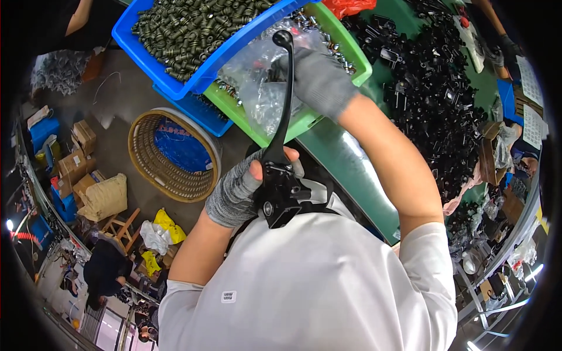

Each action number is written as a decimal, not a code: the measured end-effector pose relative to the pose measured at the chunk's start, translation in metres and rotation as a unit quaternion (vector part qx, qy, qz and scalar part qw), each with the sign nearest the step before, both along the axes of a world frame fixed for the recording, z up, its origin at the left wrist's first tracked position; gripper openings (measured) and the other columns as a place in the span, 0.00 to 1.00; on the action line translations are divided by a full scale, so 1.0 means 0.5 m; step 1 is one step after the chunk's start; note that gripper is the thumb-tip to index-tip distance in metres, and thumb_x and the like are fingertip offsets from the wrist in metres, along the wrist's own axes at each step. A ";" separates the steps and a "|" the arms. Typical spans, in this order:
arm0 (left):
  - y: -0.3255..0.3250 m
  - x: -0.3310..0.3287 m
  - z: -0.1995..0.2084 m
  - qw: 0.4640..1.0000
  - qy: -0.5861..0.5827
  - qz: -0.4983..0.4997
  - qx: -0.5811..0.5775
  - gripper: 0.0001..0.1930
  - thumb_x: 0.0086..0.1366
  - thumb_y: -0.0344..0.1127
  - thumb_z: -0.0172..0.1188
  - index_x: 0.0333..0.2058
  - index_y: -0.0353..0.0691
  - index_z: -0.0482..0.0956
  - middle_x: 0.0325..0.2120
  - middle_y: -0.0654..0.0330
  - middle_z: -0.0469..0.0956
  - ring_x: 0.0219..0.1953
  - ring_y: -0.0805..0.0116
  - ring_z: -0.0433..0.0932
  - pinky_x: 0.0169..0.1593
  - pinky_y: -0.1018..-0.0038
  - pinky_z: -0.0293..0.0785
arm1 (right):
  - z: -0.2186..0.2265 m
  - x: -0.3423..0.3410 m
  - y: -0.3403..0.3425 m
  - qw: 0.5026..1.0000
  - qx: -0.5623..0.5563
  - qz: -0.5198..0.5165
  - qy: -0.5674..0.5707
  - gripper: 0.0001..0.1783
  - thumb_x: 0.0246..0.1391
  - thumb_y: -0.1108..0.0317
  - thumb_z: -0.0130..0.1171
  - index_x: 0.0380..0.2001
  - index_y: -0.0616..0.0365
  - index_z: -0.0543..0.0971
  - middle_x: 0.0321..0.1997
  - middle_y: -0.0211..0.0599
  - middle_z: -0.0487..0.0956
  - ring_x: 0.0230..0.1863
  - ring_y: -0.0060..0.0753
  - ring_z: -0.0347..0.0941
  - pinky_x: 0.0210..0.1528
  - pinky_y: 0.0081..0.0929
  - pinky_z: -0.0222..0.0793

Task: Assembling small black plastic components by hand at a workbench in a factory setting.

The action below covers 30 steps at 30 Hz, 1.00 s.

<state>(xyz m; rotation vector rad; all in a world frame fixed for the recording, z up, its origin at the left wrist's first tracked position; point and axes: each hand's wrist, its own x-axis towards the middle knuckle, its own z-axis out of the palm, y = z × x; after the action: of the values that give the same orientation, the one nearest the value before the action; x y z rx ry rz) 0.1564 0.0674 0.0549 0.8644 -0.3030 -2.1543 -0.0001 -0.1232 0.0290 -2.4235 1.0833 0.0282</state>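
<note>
A black brake lever assembly (pixel 283 181) is held in my left hand (pixel 234 190), in a grey glove with bare fingertips. Its long curved arm points away from me and ends in a round knob. In a grey glove, my right hand (pixel 322 79) reaches over the green bin (pixel 360 58), at a clear plastic bag (pixel 257 76). The lever and the bag hide its fingertips, so I cannot make out what they hold. Small shiny metal parts (pixel 227 89) lie in the bin around the bag.
A blue bin (pixel 132 38) full of dark olive fittings stands at the far left of the green one. Many black parts (pixel 430 88) cover the green table (pixel 345 161) to the right. A wicker basket (pixel 137 152) stands on the floor at left. Other people work nearby.
</note>
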 end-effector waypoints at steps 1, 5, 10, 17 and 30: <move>0.000 0.004 0.001 1.000 -0.006 0.014 0.004 0.43 0.58 0.71 0.62 0.58 0.39 0.73 0.45 0.58 0.78 0.47 0.68 0.79 0.51 0.72 0.76 | -0.013 0.031 -0.020 0.986 -0.039 0.059 0.153 0.15 0.57 0.67 0.54 0.43 0.52 0.86 0.43 0.46 0.85 0.46 0.48 0.82 0.52 0.40 0.75; 0.014 0.010 0.003 0.999 -0.014 0.049 0.002 0.40 0.61 0.70 0.61 0.58 0.40 0.73 0.46 0.58 0.78 0.47 0.68 0.78 0.52 0.71 0.75 | 0.001 0.109 -0.015 0.982 0.064 -0.097 0.148 0.16 0.60 0.63 0.53 0.44 0.55 0.87 0.48 0.44 0.85 0.51 0.46 0.81 0.57 0.40 0.74; 0.013 0.010 0.006 0.997 -0.032 0.072 0.001 0.41 0.61 0.71 0.59 0.57 0.40 0.72 0.45 0.56 0.77 0.44 0.67 0.78 0.47 0.71 0.78 | 0.007 0.103 -0.018 0.980 0.063 -0.060 0.177 0.18 0.63 0.61 0.51 0.48 0.52 0.85 0.51 0.39 0.84 0.54 0.42 0.80 0.59 0.38 0.73; 0.016 0.011 -0.009 0.996 0.015 0.077 0.032 0.44 0.60 0.69 0.62 0.59 0.35 0.71 0.44 0.60 0.81 0.46 0.72 0.79 0.53 0.75 0.75 | 0.059 0.001 0.015 0.999 0.027 -0.024 0.006 0.11 0.61 0.67 0.58 0.43 0.57 0.84 0.45 0.45 0.83 0.47 0.45 0.80 0.54 0.35 0.74; -0.033 -0.038 0.029 1.000 -0.018 0.021 -0.012 0.36 0.68 0.63 0.56 0.60 0.36 0.71 0.53 0.58 0.77 0.51 0.69 0.77 0.56 0.74 0.73 | 0.217 -0.093 0.165 0.974 0.039 0.065 -0.215 0.10 0.47 0.73 0.69 0.34 0.56 0.82 0.34 0.38 0.81 0.35 0.46 0.79 0.38 0.36 0.76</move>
<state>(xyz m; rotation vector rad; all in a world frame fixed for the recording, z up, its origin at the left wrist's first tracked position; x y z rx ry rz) 0.1372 0.0508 0.0694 0.8882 -0.3259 -2.0935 -0.0465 -0.0405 0.1374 -2.2798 0.7125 -0.3862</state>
